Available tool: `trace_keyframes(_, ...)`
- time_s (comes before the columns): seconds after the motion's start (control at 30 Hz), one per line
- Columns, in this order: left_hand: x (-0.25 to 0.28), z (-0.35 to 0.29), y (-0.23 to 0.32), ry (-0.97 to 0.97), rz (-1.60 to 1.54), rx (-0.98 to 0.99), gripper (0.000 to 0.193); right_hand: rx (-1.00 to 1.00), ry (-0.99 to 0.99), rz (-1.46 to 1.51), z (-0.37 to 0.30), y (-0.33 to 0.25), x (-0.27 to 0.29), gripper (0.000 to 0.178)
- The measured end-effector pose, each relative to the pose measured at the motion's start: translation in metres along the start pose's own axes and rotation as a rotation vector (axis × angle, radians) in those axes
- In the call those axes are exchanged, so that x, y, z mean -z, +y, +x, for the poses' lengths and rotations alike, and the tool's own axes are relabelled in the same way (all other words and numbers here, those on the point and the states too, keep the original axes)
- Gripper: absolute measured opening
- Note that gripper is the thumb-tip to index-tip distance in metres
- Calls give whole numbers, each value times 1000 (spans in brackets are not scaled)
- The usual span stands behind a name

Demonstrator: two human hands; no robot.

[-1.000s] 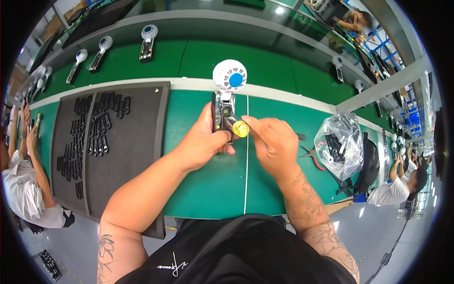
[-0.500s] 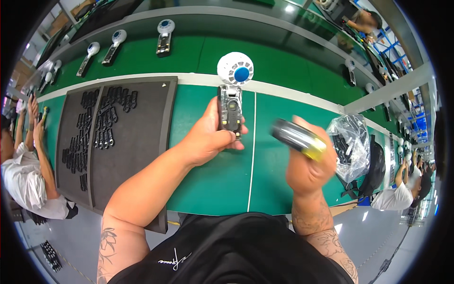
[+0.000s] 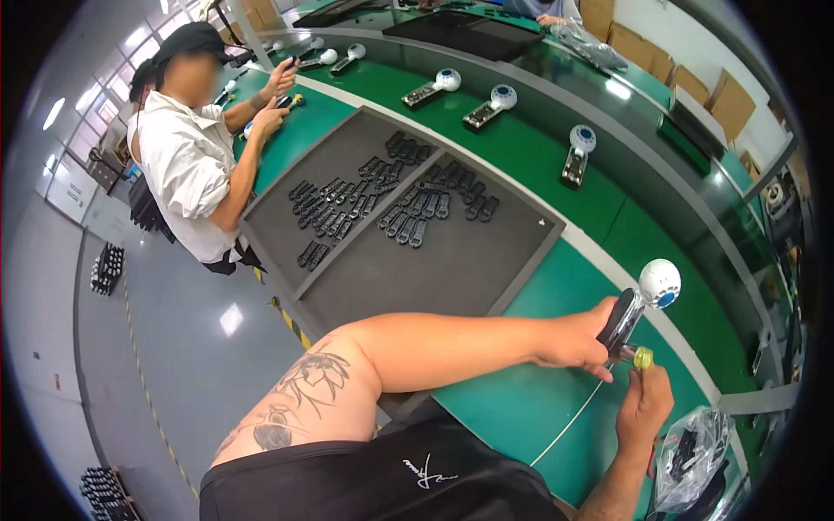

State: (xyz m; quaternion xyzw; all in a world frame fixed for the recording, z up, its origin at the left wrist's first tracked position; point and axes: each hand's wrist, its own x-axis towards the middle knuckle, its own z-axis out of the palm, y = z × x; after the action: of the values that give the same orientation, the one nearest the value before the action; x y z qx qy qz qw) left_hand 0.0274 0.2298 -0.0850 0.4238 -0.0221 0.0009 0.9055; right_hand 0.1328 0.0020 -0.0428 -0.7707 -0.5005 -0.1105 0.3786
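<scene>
Head view: found device [image 3: 632, 310] in left hand [image 3: 578, 340], held over the right part of the green bench [image 3: 569, 282] near the pale rail [image 3: 599, 252]. Noted a white ball-shaped head with a blue centre, tilted up and away to the right, on a dark handle. Recorded left fingers as narrow, wrapped round that handle; could not see all fingertips. Placed right hand [image 3: 645, 401] just below and to the right of the handle. Recorded right fingers as narrow, pinching the yellow end of a tool [image 3: 643, 358]. Traced the tool's shaft across to the handle; could not tell seating of the tip. Logged a clear bag [image 3: 691, 456] of dark items to the right of right hand, on the bench. Logged a grey tray [image 3: 460, 278] beyond the left forearm, split in two by a divider, with black parts [image 3: 417, 217] in both compartments, laid in loose rows. Observed similar units [image 3: 491, 106] spaced along the green strip [image 3: 621, 230] past the rail, white heads toward the far side. Noted also a co-worker [image 3: 182, 165] in white shirt and dark cap at upper left, with both hands raised in front, beyond the tray.
</scene>
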Motion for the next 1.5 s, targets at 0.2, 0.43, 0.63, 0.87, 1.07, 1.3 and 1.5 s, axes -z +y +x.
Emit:
trace_keyframes(0.2,-12,6,11,133,79,145,61,-33,331,45,2,-10,-8,34)
trace_keyframes(0.43,1,-3,24,309,-65,211,44,37,22,-231,41,-14,-17,38)
trace_keyframes(0.63,17,6,19,314,-156,220,35,-286,0,-14,18,-8,-7,29)
trace_keyframes(0.87,17,2,9,161,-99,69,37,-486,-133,51,-1,22,-40,22)
trace_keyframes(1.07,13,3,3,82,-98,95,44,-312,-69,-57,-3,50,-48,23)
trace_keyframes(1.3,11,5,8,124,-56,175,49,-413,-107,-101,-2,45,-55,26)
trace_keyframes(1.5,11,4,12,50,-54,227,51,-414,-131,-102,-2,46,-54,28)
